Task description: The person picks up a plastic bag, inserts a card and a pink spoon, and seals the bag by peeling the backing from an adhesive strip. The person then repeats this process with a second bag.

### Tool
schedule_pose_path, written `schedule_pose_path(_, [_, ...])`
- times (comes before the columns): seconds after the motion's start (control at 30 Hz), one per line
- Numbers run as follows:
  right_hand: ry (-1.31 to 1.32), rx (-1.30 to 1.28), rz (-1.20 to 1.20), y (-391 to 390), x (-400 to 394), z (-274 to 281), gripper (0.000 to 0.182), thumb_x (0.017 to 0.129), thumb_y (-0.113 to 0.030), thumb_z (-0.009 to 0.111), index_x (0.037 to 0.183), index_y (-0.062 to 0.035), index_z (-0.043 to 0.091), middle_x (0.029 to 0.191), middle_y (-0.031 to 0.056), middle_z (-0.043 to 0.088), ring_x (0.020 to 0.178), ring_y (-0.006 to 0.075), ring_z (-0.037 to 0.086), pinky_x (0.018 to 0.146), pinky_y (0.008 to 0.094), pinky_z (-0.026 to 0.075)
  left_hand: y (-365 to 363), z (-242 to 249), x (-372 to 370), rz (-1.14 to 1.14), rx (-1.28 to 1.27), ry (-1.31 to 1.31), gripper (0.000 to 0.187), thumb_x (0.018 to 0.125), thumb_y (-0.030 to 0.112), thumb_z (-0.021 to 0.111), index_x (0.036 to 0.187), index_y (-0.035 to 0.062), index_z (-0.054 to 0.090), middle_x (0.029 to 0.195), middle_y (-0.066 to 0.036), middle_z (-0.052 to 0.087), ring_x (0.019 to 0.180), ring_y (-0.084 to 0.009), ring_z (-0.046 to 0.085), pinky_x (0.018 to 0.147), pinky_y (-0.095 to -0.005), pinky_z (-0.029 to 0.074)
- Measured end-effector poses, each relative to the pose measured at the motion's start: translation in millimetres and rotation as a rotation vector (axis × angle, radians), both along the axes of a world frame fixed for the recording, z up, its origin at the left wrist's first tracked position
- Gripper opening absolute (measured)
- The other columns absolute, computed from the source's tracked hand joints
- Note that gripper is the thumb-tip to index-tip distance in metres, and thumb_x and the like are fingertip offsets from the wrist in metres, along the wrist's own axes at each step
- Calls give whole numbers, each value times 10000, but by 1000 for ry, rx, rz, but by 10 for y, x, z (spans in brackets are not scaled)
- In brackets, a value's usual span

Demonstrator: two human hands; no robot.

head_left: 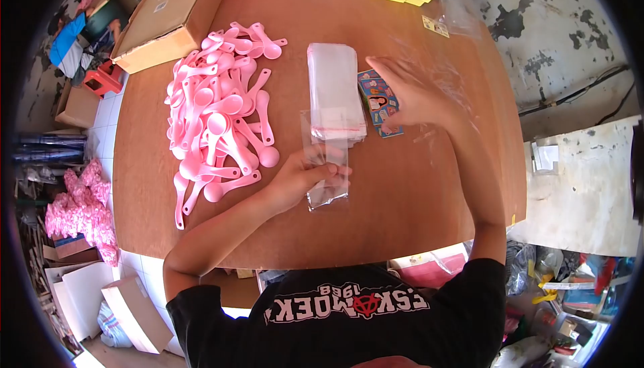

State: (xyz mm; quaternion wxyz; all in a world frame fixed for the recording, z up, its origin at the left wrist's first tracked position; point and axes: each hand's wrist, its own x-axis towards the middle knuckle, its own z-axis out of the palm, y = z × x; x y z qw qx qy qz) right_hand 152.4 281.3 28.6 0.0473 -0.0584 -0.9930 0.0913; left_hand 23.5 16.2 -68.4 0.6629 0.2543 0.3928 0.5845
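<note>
On the far left of the brown wooden table point(416, 200), a flat brown cardboard box point(171, 19) lay at the edge. Right of it, a loose heap of pink plastic spoons point(215, 120) covered the left-centre area, near the left hand point(298, 180).

The left hand was positioned at table centre, forearm entering from the near left at a low angle. Its fingers were closed around a clear plastic sleeve bag point(327, 167), thumb on top, pinching the bag near its middle. The bag lay partly on the near end of a stack of clear plastic bags with a red seal strip point(333, 89).

Right of the stack, a small stack of colourful printed cards point(379, 96) rested on the table. The right hand point(416, 96) was placed over these cards, palm down, fingers spread and extended toward the far left; it touched the cards but no closed grip was visible.

Judged risks: the thin bag could slip or crumple under the single-hand pinch, since its mouth was not visibly held open. More than one card could lift at once, because the spread fingers pressed on the whole stack. The spoon heap lay close enough that a sweeping forearm could scatter it.
</note>
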Motion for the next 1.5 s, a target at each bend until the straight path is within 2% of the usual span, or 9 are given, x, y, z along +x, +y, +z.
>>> schedule_pose_path(0.17, [-419,-291,-1,183,-359,-34,1086,528,-199,898,1418,-19,302,1313,214,501,1218,314,505,979,387,434,-12,49,31,44,13,20,244,985,81,521,1219,10,509,1131,-186,648,994,-261,680,895,-371,542])
schedule_pose_path(0.43, [-385,-426,22,263,-218,-113,998,555,-197,898,1377,-66,347,1226,173,567,1106,287,577,897,367,480,57,415,-16,174,-138,152,227,978,164,568,1143,7,561,981,-128,671,865,-224,701,697,-336,597])
schedule_pose_path(0.5, [-379,-427,13,239,-177,-63,984,558,-196,897,1371,-76,357,1223,168,568,1107,284,577,894,366,481,209,650,-66,257,-99,386,316,944,222,624,1140,-18,562,876,-105,662,744,-169,683,552,-285,554])
schedule_pose_path(0.7, [-415,-350,-3,200,-136,5,924,575,-203,888,1354,-74,409,1184,145,594,1077,280,595,880,372,491,806,747,-423,437,9,1309,635,788,311,749,1255,-60,532,681,-140,651,698,-271,686,643,-404,530])
schedule_pose_path(0.77, [-386,-396,49,295,-118,-81,901,581,-211,887,1347,-71,434,1171,134,607,1071,266,602,888,367,492,872,696,-469,393,-51,1316,751,757,383,761,1307,-53,493,894,-208,667,796,-357,674,716,-439,527])
schedule_pose_path(0.87, [-439,-658,56,451,-163,-124,865,594,-228,894,1317,-43,458,1178,124,605,1090,240,591,907,353,487,861,759,-359,777,143,1672,721,772,242,764,1350,-31,429,1272,-254,487,1052,-433,576,812,-484,512])
schedule_pose_path(0.97, [-461,-570,75,583,-233,-125,838,606,-249,903,1284,-14,472,1197,122,604,1108,231,583,918,345,482,693,886,-154,820,594,1671,606,770,100,747,1294,-21,469,1189,-234,527,1042,-418,571,812,-471,525])
schedule_pose_path(1.2, [-555,-482,129,524,-280,-146,885,576,-305,920,1275,-7,465,1213,145,607,1118,260,590,919,360,479,278,738,358,94,721,1433,254,796,53,716,1040,40,649,1094,-139,618,983,-307,640,815,-406,532])
schedule_pose_path(1.5, [-716,-340,35,276,-90,-55,959,494,-442,916,1228,-9,477,1166,170,600,1107,306,590,898,369,479,313,329,645,-112,576,1612,385,856,190,672,1208,72,568,1239,-149,513,1155,-338,523,924,-458,465])
